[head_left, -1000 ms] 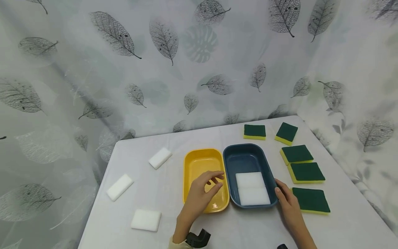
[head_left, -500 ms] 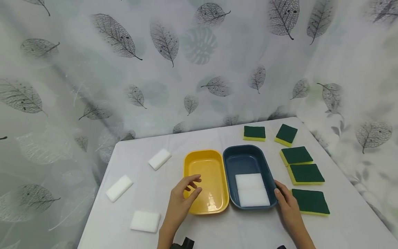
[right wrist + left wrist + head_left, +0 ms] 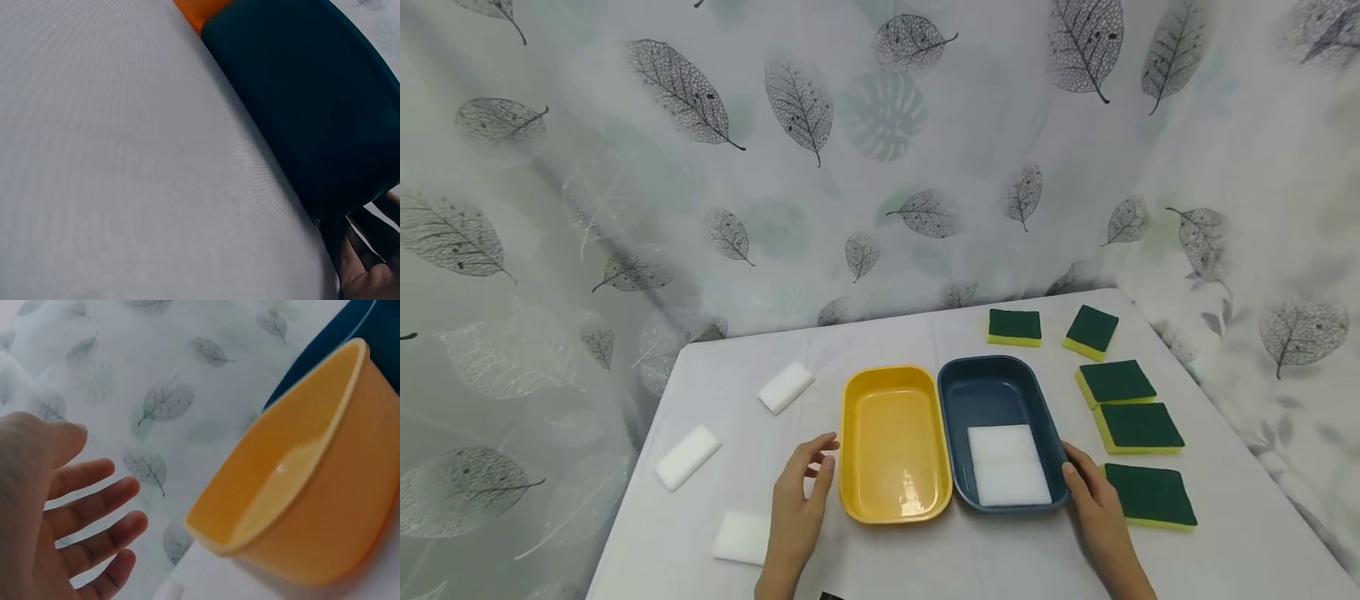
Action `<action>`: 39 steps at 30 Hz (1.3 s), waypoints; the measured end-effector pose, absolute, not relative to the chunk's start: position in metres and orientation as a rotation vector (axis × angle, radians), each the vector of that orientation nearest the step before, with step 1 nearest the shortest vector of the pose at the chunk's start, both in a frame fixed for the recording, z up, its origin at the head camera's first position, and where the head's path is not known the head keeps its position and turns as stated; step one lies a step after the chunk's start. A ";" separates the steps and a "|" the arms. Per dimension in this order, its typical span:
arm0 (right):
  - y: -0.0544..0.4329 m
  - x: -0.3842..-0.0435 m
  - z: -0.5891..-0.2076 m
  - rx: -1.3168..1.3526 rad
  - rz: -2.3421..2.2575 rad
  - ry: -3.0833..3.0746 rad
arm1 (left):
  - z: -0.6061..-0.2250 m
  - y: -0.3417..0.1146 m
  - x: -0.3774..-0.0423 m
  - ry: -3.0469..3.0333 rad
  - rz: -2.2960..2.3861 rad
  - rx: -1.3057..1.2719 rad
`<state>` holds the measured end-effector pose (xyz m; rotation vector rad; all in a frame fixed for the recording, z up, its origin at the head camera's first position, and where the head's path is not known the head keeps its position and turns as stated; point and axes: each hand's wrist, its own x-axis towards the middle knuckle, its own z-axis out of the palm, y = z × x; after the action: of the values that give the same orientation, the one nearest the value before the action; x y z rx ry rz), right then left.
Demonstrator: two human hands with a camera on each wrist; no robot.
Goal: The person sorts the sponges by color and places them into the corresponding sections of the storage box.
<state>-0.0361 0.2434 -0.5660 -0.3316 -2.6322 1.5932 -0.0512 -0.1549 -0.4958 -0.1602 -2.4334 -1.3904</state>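
My left hand (image 3: 801, 500) is just left of the yellow tray (image 3: 895, 517), apart from it. Its fingers are relaxed and slightly bent with nothing between them, as the left wrist view also shows. My right hand (image 3: 1097, 508) rests against the right side of the dark blue tray (image 3: 988, 387), fingertips touching its outer wall near the front corner. Inside the blue tray, at the near end, lie white sponge blocks (image 3: 1009, 467) side by side. The yellow tray holds nothing. In the right wrist view, fingers (image 3: 353, 265) touch the blue tray's wall (image 3: 300, 112).
Left of the trays lie three white sponge blocks, at the back (image 3: 786, 387), the middle (image 3: 688, 458) and the front (image 3: 741, 537), the last partly behind my left arm. Several green-and-yellow scouring sponges (image 3: 1138, 425) line the table's right side. A leaf-print curtain (image 3: 865, 167) hangs behind.
My left hand has moved left from over the yellow tray to beside it, carrying nothing. The right hand stays at the blue tray, and the sponges lie where they were.
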 end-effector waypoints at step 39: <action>0.242 -0.035 -0.569 -0.317 1.613 -2.590 | -0.509 -0.269 -0.020 -3.123 -0.703 0.429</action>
<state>-0.0346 0.2423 -0.5692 -0.3173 -2.5905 1.6126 -0.0197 -0.2692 -0.5085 0.4287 -3.1226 -0.7033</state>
